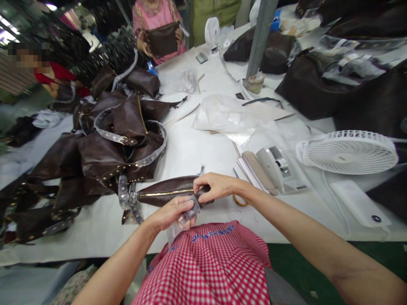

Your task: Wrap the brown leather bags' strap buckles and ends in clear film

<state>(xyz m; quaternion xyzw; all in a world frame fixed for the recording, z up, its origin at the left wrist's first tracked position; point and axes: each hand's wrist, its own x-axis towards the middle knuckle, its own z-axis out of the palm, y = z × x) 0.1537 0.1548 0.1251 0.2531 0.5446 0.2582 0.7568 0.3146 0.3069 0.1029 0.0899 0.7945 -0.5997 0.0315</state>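
The white-covered counter (187, 237) carries one heap of dark brown leather handbags (101, 152), smooth-surfaced, with brass studs and film-wrapped straps. Two round white plastic fans stand apart; the nearer fan (348, 152) lies to my right. One rolled leather handbag (165, 190), a tapered cylinder with a gold-coloured seam, sits just above the counter directly before me, beside the heap. My left grip (168, 214) is closed on its end through a clear plastic sleeve (187, 218). My right grip (216, 186) is closed over the same end from above. Beyond it lie one grey dispenser (273, 165) and one pair of yellow-handled scissors (238, 190).
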